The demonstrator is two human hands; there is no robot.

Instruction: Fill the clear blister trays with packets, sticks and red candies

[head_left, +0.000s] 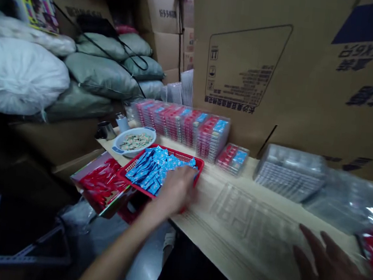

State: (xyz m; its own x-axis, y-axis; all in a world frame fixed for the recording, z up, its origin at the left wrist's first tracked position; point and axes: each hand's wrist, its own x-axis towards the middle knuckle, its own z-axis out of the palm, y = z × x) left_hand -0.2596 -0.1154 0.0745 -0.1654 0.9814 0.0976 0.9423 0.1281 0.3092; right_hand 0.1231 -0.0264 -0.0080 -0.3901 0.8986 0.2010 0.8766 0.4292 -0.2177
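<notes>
Blue sachets (152, 170) lie heaped in the red plastic basket (185, 156); I can't tell if my left hand (177, 189) grips any, my right hand (332, 273) is spread open and empty, filled clear trays (213, 138) stand stacked, and an unfilled clear tray (248, 216) lies on the table.

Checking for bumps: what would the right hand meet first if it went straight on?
Probably the flat clear plastic tray ahead of the right hand; depth is unclear, so it might pass above to the stacked trays.
</notes>
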